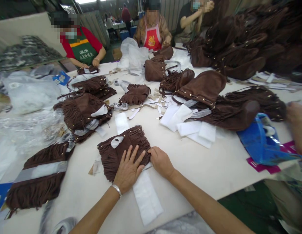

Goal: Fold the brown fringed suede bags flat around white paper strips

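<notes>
A small brown fringed suede bag [121, 146] lies flat on the white table [214, 169] just in front of me. My left hand [127, 169] rests on it with fingers spread flat, a silver bracelet on the wrist. My right hand [160, 161] grips the bag's right edge with fingers curled, beside a strip of white tissue paper [146, 195] that runs out from under the bag toward me.
More brown fringed bags lie around: one at near left [36, 182], a pile at mid left [82, 112], larger bags at right [214, 94]. White paper sheets [190, 125], a blue plastic bag [263, 143] and clear plastic wrap [29, 130] lie nearby. Other people sit at the far side.
</notes>
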Action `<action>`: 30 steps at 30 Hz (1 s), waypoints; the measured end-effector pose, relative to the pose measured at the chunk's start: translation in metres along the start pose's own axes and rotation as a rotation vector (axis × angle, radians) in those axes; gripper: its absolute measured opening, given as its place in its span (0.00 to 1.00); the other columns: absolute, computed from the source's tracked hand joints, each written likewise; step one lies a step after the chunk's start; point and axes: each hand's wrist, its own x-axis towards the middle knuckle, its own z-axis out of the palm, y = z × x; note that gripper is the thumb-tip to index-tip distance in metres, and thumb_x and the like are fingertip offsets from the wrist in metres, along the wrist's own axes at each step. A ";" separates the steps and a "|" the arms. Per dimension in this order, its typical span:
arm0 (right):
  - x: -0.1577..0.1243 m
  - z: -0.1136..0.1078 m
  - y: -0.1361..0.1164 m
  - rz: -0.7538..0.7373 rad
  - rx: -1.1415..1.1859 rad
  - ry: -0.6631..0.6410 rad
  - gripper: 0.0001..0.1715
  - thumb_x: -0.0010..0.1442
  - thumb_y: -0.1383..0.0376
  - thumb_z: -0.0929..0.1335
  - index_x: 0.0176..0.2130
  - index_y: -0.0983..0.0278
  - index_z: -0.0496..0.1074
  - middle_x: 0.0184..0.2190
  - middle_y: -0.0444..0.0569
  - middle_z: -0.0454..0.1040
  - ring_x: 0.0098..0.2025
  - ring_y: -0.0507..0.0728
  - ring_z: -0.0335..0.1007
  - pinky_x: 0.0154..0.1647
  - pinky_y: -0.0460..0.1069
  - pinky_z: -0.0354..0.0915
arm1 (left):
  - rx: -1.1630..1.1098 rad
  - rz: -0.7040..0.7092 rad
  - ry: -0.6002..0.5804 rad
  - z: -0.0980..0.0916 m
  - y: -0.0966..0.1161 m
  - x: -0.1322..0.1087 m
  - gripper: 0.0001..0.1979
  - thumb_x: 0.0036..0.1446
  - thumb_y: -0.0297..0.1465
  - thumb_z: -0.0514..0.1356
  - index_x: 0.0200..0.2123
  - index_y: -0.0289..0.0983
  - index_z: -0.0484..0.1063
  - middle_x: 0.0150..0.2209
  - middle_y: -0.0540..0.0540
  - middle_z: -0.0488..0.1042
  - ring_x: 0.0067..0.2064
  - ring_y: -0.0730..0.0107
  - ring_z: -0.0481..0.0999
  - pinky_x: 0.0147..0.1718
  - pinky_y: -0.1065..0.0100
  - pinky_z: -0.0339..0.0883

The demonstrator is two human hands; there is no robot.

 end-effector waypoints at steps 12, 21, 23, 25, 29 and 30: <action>0.003 0.000 0.013 -0.288 -0.179 -0.032 0.09 0.67 0.67 0.60 0.38 0.63 0.68 0.31 0.49 0.66 0.34 0.57 0.59 0.35 0.51 0.58 | -0.073 -0.003 -0.021 -0.002 -0.002 0.002 0.31 0.65 0.37 0.52 0.67 0.50 0.43 0.71 0.45 0.39 0.70 0.47 0.38 0.63 0.41 0.48; 0.009 -0.033 0.025 0.334 0.447 -0.230 0.22 0.65 0.69 0.58 0.58 0.63 0.57 0.47 0.51 0.71 0.42 0.53 0.68 0.46 0.50 0.63 | -0.129 0.005 0.008 -0.003 -0.001 0.001 0.28 0.64 0.37 0.54 0.65 0.58 0.50 0.71 0.47 0.36 0.70 0.45 0.39 0.63 0.40 0.47; 0.023 -0.030 0.024 0.514 0.494 -0.286 0.18 0.67 0.63 0.58 0.54 0.64 0.61 0.42 0.50 0.74 0.40 0.53 0.70 0.44 0.49 0.63 | -0.120 0.009 0.010 -0.004 -0.002 0.001 0.28 0.64 0.36 0.53 0.65 0.58 0.50 0.71 0.46 0.36 0.70 0.45 0.39 0.63 0.39 0.47; 0.037 -0.022 0.022 0.543 0.486 -0.340 0.18 0.64 0.55 0.63 0.47 0.64 0.67 0.36 0.49 0.76 0.38 0.55 0.71 0.40 0.49 0.63 | -0.096 0.015 0.012 -0.005 -0.001 0.000 0.28 0.64 0.34 0.53 0.65 0.56 0.49 0.71 0.45 0.35 0.70 0.44 0.39 0.62 0.39 0.47; 0.049 -0.003 0.019 0.567 0.501 -0.420 0.16 0.60 0.53 0.67 0.34 0.64 0.69 0.26 0.45 0.75 0.28 0.53 0.70 0.29 0.45 0.60 | -0.049 0.028 0.022 -0.002 -0.001 -0.001 0.30 0.64 0.33 0.53 0.66 0.53 0.47 0.71 0.43 0.35 0.70 0.44 0.39 0.62 0.38 0.48; 0.048 0.000 0.018 0.574 0.512 -0.441 0.15 0.61 0.54 0.66 0.33 0.63 0.69 0.24 0.44 0.74 0.25 0.51 0.69 0.27 0.45 0.60 | -0.045 0.030 0.025 -0.001 -0.001 -0.002 0.30 0.64 0.34 0.53 0.67 0.51 0.47 0.71 0.43 0.36 0.70 0.45 0.39 0.62 0.38 0.48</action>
